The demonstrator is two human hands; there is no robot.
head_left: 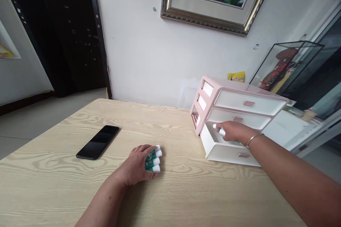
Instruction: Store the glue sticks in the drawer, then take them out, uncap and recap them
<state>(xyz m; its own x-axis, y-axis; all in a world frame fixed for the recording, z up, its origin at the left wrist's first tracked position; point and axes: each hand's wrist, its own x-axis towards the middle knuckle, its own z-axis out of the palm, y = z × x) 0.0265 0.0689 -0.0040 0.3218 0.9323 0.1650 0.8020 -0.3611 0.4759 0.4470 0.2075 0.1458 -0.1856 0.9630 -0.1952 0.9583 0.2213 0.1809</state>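
My left hand (135, 166) rests on the wooden tabletop (170, 191), cupped over several green-and-white glue sticks (151, 160) lying side by side, their white caps showing past my fingers. My right hand (231, 131) holds one glue stick (218, 129) by its body, with the white cap pointing left. That hand is above the pulled-out bottom drawer (223, 149) of a pink-and-white plastic drawer unit (239, 103). The drawer's inside is partly hidden by my hand.
A black smartphone (97, 142) lies face up left of my left hand. Behind the drawer unit are a yellow packet (236, 76) and a glass display case (285, 67). A framed picture (213, 3) hangs on the white wall. A dark doorway (69, 32) stands at the left.
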